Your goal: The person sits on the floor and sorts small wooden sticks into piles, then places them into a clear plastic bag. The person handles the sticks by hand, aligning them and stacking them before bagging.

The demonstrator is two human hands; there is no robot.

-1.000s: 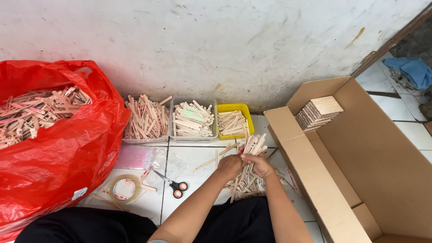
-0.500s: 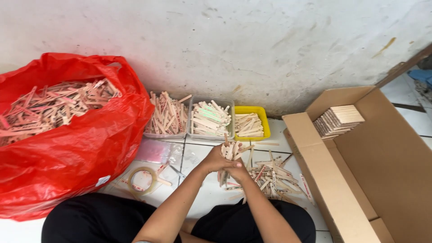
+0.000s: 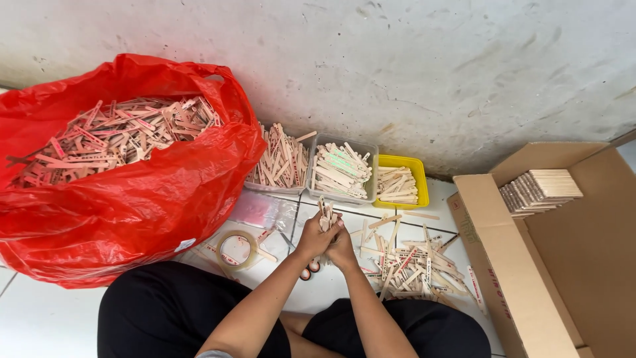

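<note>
Small bundle of wooden sticks (image 3: 325, 213) stands upright between both hands, above the white tile floor (image 3: 40, 318) just in front of the person's knees. Left hand (image 3: 314, 237) wraps the lower part w/ fingers curled tight around it; right hand (image 3: 342, 246) presses in from the other side, fingers closed against the sticks, thumbs hidden. Only the top ends poke out, uneven in height, so the bundle looks not squared up yet. Risk 1: grip is low and the tops fan a bit, so any slack in the fingers and the outer sticks could slide out and drop into the loose pile of sticks (image 3: 414, 265) lying just to the right, mixing counted w/ uncounted. Risk 2: scissors (image 3: 306, 268) lie directly under the hands, handles only partly seen; lowering the bundle there could knock it or catch a knuckle. Tape roll (image 3: 237, 250) sits near on the left, beside a clear plastic bag (image 3: 260, 209). Further out, three trays along the wall: two clear trays (image 3: 341, 171) and a yellow tray (image 3: 399, 182), all full, so a stray elbow could tip sticks over the rims. Red plastic bag (image 3: 126, 192) bulges at far left, heaped full. Cardboard box (image 3: 550, 278) at right holds one stacked block of sticks (image 3: 540, 192), well apart from the hands.
</note>
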